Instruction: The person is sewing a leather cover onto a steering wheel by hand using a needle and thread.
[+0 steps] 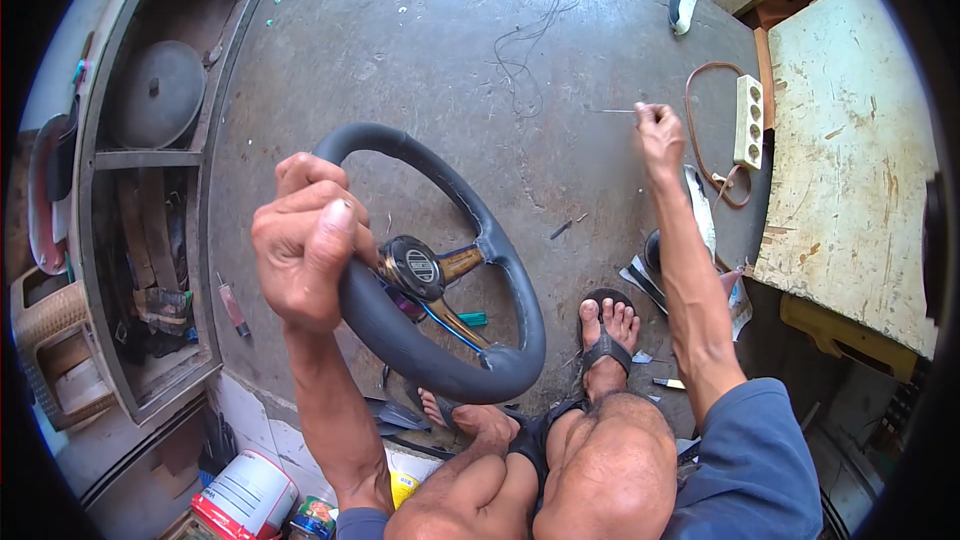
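A steering wheel (520,280) covered in black leather is held tilted above my knees. Its round hub (412,265) carries a badge, and shiny metal spokes run out to the rim. My left hand (312,240) is closed round the rim's left side, thumb on top. Out to the far right, well apart from the wheel, my right hand (660,140) pinches a thin, straight metal needle (612,111) that points left. Any thread on it is too fine to make out.
Dark thread (525,65) lies loosely on the concrete floor (400,40). A white power strip (748,122) with a brown cord lies by a worn pale board (850,140) at right. At left stands a shelf (150,158) with a pot lid. A red-handled tool (232,305) and a blade (668,383) lie nearby.
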`<state>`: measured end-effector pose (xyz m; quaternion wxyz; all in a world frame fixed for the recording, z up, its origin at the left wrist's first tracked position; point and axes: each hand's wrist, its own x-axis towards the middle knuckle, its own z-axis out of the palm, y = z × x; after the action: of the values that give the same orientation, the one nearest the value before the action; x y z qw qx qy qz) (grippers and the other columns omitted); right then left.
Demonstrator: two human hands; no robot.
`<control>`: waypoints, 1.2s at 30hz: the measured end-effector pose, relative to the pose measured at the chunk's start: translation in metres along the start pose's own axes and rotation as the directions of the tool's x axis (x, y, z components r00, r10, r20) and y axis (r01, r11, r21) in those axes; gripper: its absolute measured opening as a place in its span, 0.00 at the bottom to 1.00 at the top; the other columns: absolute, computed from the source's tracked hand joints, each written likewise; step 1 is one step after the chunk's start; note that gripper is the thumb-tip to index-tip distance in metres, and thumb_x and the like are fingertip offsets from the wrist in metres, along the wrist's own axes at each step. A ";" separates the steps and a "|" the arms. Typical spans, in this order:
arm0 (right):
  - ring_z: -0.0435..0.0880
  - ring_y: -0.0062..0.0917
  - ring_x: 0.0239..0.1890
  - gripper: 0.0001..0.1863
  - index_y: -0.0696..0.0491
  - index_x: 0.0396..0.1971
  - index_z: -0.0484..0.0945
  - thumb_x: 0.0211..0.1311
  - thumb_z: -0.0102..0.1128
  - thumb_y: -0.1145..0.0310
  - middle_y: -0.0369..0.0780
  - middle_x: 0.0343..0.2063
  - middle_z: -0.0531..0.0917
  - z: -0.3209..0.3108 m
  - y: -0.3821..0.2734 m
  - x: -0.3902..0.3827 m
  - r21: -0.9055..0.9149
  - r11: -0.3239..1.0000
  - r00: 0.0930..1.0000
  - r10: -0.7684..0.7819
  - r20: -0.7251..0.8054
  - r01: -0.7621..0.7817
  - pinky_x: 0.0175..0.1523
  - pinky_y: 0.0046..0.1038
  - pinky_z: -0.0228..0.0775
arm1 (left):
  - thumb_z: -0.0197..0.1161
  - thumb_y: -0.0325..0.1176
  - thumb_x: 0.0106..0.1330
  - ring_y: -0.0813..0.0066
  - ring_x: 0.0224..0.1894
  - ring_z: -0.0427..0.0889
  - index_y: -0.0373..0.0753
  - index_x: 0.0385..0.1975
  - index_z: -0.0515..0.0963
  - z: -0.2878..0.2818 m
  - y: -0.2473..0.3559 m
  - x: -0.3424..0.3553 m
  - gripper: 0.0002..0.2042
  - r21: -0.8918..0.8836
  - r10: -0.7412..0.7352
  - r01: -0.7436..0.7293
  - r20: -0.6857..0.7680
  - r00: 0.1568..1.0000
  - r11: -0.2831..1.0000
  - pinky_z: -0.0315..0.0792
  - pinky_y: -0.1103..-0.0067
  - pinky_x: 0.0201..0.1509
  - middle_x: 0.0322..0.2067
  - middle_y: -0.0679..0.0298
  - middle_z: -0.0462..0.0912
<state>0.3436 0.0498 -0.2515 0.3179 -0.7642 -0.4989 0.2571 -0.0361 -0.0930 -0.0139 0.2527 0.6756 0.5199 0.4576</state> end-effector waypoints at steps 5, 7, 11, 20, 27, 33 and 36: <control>0.83 0.36 0.47 0.11 0.55 0.46 0.80 0.68 0.60 0.67 0.48 0.44 0.83 0.021 -0.051 -0.048 -0.340 0.760 0.775 -0.620 -0.124 0.554 0.58 0.44 0.75 | 0.56 0.35 0.59 0.71 0.29 0.69 0.38 0.10 0.77 -0.006 0.001 0.005 0.16 0.042 0.006 -0.009 0.066 0.998 0.999 0.60 0.71 0.51 0.13 0.67 0.73; 0.80 0.37 0.57 0.19 0.53 0.55 0.77 0.66 0.62 0.65 0.50 0.54 0.80 0.041 -0.061 -0.090 0.228 0.809 0.683 -0.582 0.442 0.543 0.63 0.43 0.73 | 0.56 0.35 0.59 0.71 0.29 0.69 0.38 0.10 0.76 0.000 0.005 0.010 0.16 0.056 0.001 -0.005 0.076 0.997 0.998 0.60 0.71 0.51 0.13 0.67 0.73; 0.81 0.48 0.55 0.32 0.56 0.63 0.70 0.64 0.67 0.57 0.52 0.49 0.82 0.093 -0.065 -0.150 0.293 0.857 0.536 -0.498 0.682 0.424 0.60 0.43 0.73 | 0.57 0.35 0.58 0.71 0.28 0.69 0.38 0.09 0.76 0.013 0.008 0.020 0.15 0.061 -0.007 0.002 0.097 0.995 0.998 0.61 0.71 0.51 0.12 0.68 0.71; 0.87 0.48 0.39 0.12 0.54 0.41 0.84 0.70 0.59 0.61 0.51 0.34 0.87 0.010 -0.036 -0.122 0.081 0.943 0.646 -0.282 0.709 0.322 0.45 0.44 0.78 | 0.58 0.35 0.57 0.71 0.28 0.69 0.36 0.09 0.76 0.008 0.009 0.018 0.15 0.048 -0.031 0.026 0.098 0.995 0.999 0.61 0.70 0.50 0.12 0.68 0.71; 0.89 0.40 0.43 0.12 0.56 0.37 0.83 0.72 0.57 0.63 0.46 0.37 0.89 -0.063 -0.002 -0.139 0.103 0.989 0.697 0.000 0.717 -0.106 0.49 0.39 0.77 | 0.56 0.35 0.57 0.72 0.27 0.69 0.35 0.08 0.75 0.004 0.003 0.011 0.17 -0.154 -0.143 0.163 0.129 0.981 0.975 0.61 0.70 0.50 0.12 0.66 0.74; 0.84 0.30 0.36 0.11 0.49 0.31 0.75 0.75 0.55 0.61 0.37 0.38 0.86 -0.026 -0.028 -0.155 0.670 0.014 0.657 0.212 0.723 -0.742 0.64 0.45 0.71 | 0.53 0.37 0.63 0.72 0.28 0.69 0.37 0.08 0.75 0.010 -0.006 0.024 0.20 -0.076 -0.185 0.202 0.187 0.965 0.976 0.60 0.70 0.51 0.12 0.66 0.73; 0.72 0.20 0.25 0.10 0.49 0.33 0.73 0.75 0.56 0.61 0.30 0.23 0.74 -0.010 -0.007 -0.140 0.636 -0.205 0.656 -0.039 0.754 -0.744 0.41 0.30 0.71 | 0.52 0.38 0.65 0.71 0.27 0.69 0.37 0.09 0.75 0.027 -0.002 0.032 0.21 -0.107 -0.149 0.170 0.178 0.973 0.980 0.60 0.70 0.51 0.12 0.67 0.73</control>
<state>0.2948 -0.0803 -0.2289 0.5070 -0.2915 0.0498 0.8096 -0.0123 -0.0592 -0.0162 0.3723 0.6513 0.5206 0.4077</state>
